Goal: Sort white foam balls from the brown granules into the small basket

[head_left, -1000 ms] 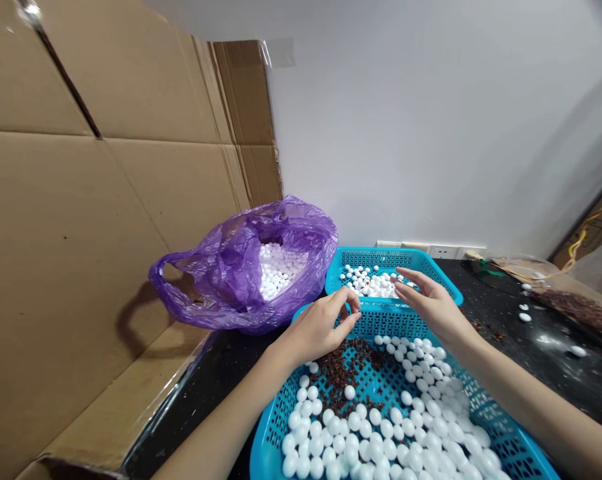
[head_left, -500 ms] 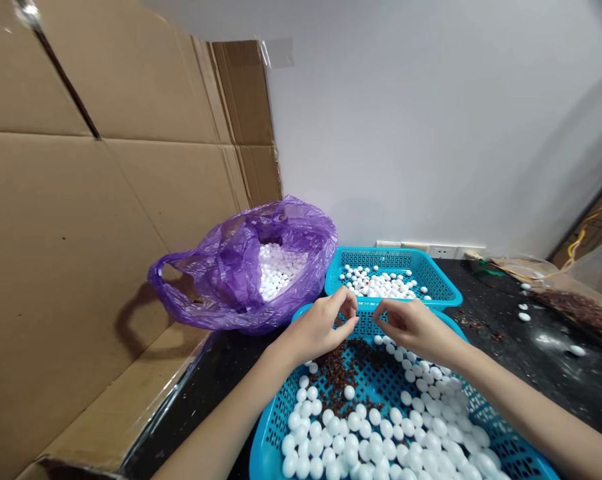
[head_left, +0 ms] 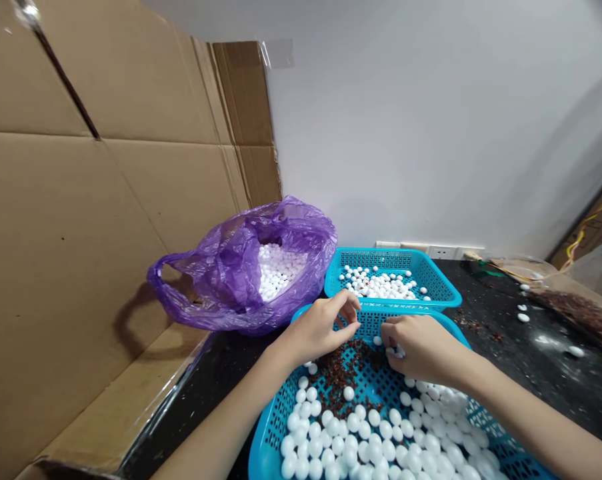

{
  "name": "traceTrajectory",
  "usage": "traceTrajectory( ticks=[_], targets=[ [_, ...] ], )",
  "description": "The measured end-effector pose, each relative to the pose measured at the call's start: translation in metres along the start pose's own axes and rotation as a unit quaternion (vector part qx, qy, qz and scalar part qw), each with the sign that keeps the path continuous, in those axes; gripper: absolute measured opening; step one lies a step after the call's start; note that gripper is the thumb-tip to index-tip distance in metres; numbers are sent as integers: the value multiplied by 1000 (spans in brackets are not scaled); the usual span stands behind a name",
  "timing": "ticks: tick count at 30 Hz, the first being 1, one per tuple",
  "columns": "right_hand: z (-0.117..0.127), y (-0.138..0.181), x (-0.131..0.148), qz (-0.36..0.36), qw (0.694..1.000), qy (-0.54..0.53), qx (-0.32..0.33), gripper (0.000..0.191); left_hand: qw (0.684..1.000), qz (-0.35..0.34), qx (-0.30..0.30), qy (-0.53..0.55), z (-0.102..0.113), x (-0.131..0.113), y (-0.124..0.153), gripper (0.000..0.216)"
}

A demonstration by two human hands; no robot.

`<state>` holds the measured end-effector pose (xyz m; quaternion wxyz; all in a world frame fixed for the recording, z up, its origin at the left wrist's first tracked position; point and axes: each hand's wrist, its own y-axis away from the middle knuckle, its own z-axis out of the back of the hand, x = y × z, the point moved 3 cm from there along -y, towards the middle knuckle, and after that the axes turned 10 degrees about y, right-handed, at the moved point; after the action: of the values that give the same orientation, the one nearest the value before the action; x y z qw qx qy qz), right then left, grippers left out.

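Note:
Over the far left of the near blue basket hovers my left hand, its fingers curved, thumb and forefinger apart with nothing visible between them. My right hand has dipped into the basket's far side, fingers closed on a small white ball, partly hidden by them. White balls cover the basket's front and right side. Dark brown crumb-like bits lie in its far left part, with a lone white ball among them.
A second blue basket with fewer white balls stands behind, against the wall. To its left is a purple plastic bag of white balls. Cardboard rises at left. Stray balls and a clear bag of brown bits lie right.
My right hand has gone down and slightly right into the near basket, and its fingers have closed on a white ball. My left hand has barely moved.

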<state>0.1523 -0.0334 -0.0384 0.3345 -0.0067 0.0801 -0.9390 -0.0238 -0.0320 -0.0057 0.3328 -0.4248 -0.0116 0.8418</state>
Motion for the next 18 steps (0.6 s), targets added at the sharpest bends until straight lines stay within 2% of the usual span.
traceTrajectory(
  ticks=[6, 9, 11, 14, 18],
  targets=[
    [1, 0, 2, 0, 1000, -27, -3, 15, 1000, -7, -12, 15, 1, 1, 0, 15],
    [6, -3, 2, -13, 993, -117, -29, 11, 999, -8, -35, 25, 2, 1, 0, 17],
    [10, -5, 2, -10, 974, -217, -59, 6, 998, -5, -56, 38, 3, 0, 0, 17],
    [16, -7, 1, 1, 926, -364, -97, 5, 994, -13, -84, 61, 5, -3, 0, 18],
    [18, -8, -1, 6, 871, -480, -103, 9, 990, -29, -100, 92, 6, -5, 1, 19]
  ],
)
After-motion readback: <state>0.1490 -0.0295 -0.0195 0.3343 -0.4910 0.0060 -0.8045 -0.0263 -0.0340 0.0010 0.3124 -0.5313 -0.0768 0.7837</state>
